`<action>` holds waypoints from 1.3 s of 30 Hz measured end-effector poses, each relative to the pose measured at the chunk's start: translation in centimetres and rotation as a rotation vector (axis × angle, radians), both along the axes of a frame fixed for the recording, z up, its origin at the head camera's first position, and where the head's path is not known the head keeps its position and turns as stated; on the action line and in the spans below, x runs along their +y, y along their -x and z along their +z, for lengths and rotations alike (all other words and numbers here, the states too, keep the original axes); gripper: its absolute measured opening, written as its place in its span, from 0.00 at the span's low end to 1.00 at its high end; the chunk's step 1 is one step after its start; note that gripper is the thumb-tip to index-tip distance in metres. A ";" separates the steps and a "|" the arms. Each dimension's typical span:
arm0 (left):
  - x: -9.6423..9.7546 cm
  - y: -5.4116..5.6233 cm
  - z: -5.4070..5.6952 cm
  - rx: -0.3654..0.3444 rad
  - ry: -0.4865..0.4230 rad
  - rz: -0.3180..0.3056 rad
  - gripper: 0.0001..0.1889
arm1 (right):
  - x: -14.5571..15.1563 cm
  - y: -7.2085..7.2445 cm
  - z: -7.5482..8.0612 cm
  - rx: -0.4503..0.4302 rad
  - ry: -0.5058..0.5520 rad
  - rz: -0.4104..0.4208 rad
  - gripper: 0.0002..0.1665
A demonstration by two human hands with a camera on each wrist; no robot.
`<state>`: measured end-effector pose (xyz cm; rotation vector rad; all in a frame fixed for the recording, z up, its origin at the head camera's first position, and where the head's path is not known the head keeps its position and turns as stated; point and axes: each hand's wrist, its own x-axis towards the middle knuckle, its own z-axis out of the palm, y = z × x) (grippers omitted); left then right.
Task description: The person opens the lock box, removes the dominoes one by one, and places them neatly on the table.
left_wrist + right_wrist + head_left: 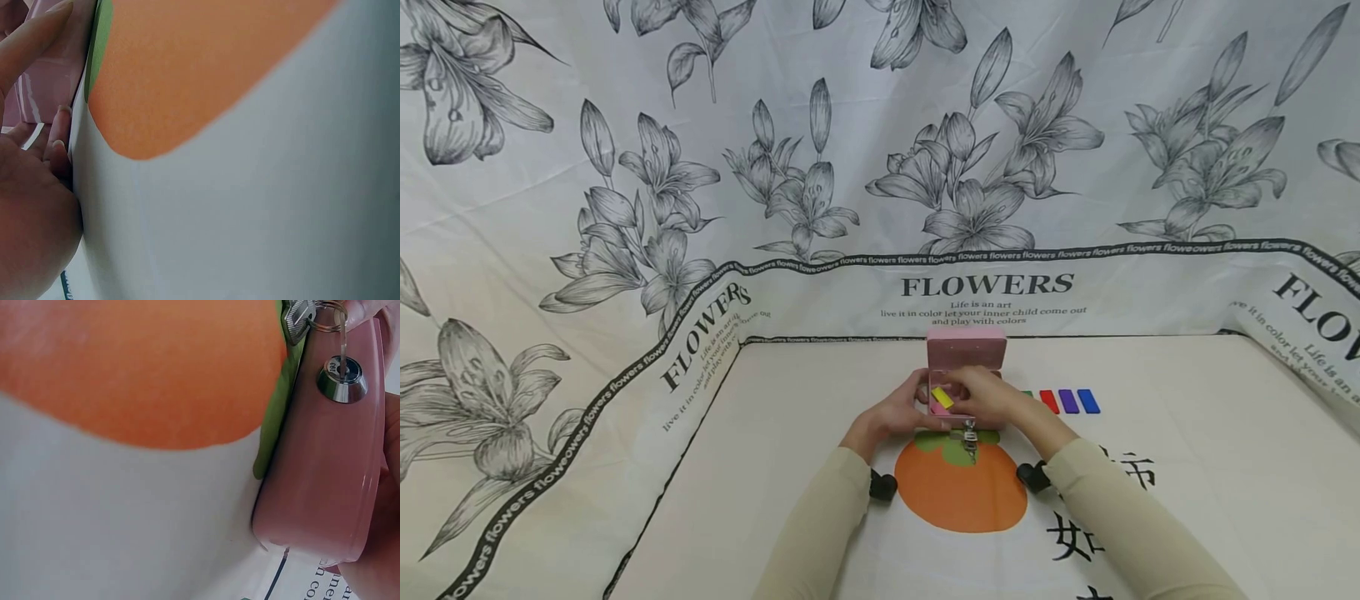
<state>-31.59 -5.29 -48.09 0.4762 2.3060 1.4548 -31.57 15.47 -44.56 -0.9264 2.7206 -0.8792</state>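
A small pink metal box (988, 423) stands with its lid (966, 348) raised. My left hand (895, 410) grips the box's left side, the thumb along its front wall in the left wrist view. My right hand (988, 392) reaches in over the right side, its fingertips down inside the box and partly hidden; I cannot tell whether they pinch anything. A yellow block (942, 397) shows in the box close to those fingertips, with a pink piece (938, 409) below it. Keys (300, 319) on a ring hang from the key in the front lock (342, 378).
Right of the box, a red block (1049, 402), a purple block (1068, 401) and a blue block (1088, 401) lie in a row, with a green one (1028, 395) partly behind my right hand. The cloth shows an orange persimmon print (961, 492). A flowered curtain (820, 292) hangs behind.
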 end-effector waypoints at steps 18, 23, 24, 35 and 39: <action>-0.2 -0.1 -0.3 0.001 -0.004 -0.005 0.49 | -0.2 0.6 -0.3 -0.055 -0.095 0.026 0.25; -0.1 -0.1 -0.4 0.007 0.003 -0.011 0.49 | -0.1 0.4 -0.2 -0.064 -0.108 0.008 0.26; -0.1 -0.1 -0.3 0.007 0.003 -0.011 0.50 | -0.1 0.4 -0.2 -0.065 -0.110 0.003 0.26; 0.1 0.2 -0.1 0.013 0.004 -0.003 0.50 | 0.1 0.8 -0.1 -0.068 -0.103 0.002 0.25; 0.1 0.2 -0.2 0.020 -0.002 -0.005 0.49 | 0.1 0.8 0.0 -0.061 -0.101 0.009 0.24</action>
